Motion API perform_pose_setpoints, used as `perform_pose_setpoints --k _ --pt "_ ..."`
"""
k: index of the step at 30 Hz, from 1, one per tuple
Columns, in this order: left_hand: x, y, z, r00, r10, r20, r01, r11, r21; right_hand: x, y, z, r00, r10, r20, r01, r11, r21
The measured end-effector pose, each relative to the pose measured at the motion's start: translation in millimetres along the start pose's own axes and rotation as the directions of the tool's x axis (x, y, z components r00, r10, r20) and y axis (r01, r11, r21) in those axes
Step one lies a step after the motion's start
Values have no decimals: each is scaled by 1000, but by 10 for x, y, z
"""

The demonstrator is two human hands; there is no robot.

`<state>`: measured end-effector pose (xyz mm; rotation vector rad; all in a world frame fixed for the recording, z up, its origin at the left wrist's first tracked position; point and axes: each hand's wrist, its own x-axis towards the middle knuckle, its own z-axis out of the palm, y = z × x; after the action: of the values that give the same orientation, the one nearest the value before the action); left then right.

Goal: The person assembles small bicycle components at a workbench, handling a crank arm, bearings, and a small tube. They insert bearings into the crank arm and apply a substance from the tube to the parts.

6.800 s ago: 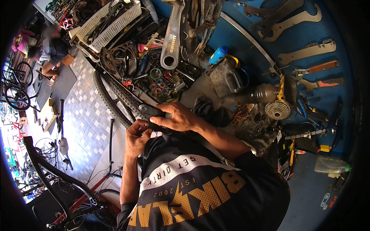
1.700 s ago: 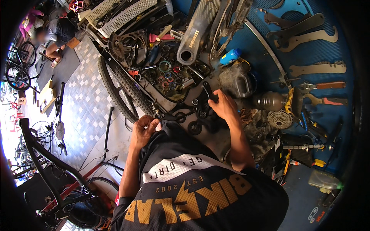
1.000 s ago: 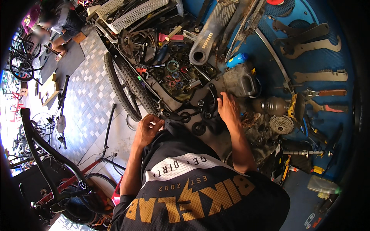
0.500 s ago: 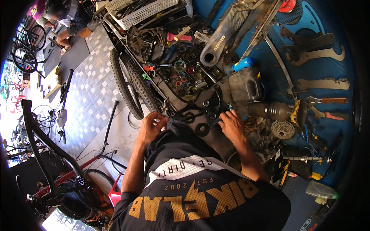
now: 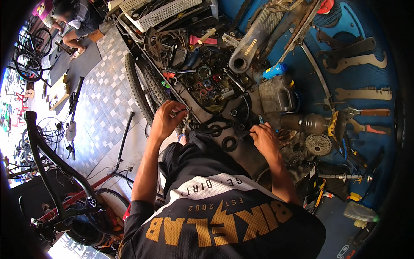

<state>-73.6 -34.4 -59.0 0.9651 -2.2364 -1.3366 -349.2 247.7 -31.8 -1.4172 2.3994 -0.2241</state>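
Observation:
My left hand (image 5: pixel 167 121) is raised over the left edge of the cluttered work area, beside a knobbly bicycle tyre (image 5: pixel 151 88). Its thumb and fingers are pinched around something small and dark that I cannot make out. Just right of those fingertips is a thin metal piece (image 5: pixel 186 123). On the right, my right hand (image 5: pixel 265 140) is low over the work surface with curled fingers. A slim light-blue and silver piece (image 5: pixel 261 119) shows by its fingertips; whether it is gripped is unclear. Between my hands lie a black ring (image 5: pixel 229 143) and other dark round parts.
Ahead lies a heap of small rings and bearings (image 5: pixel 205 88) below a white basket (image 5: pixel 159 15). A large crank arm (image 5: pixel 250 49), a grimy plastic jug (image 5: pixel 280 97) and a cassette (image 5: pixel 318 144) stand to the right, near wall-hung wrenches (image 5: pixel 358 62). A black bike frame (image 5: pixel 60 162) is at left.
My left hand has lifted forward, away from my lap, and its fingers have curled in more. My right hand has shifted slightly right, as has the view of the nearby parts.

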Motion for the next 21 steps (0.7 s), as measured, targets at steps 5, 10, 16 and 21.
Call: perform_pose_setpoints --k 5,10,16,21 --pt "261 2 16 985 174 -20 -164 955 245 -35 -44 -119 993 52 -106 -61 995 -82" --pt "533 34 128 944 325 57 -324 876 357 -79 -12 -240 981 68 -183 -98 982 -162" --pt "698 120 501 903 383 195 -427 749 507 -31 -115 -236 987 51 -150 -61 996 -59" --pt "794 102 753 909 349 228 -412 666 622 9 -206 -210 986 20 -163 -23 1000 -18"
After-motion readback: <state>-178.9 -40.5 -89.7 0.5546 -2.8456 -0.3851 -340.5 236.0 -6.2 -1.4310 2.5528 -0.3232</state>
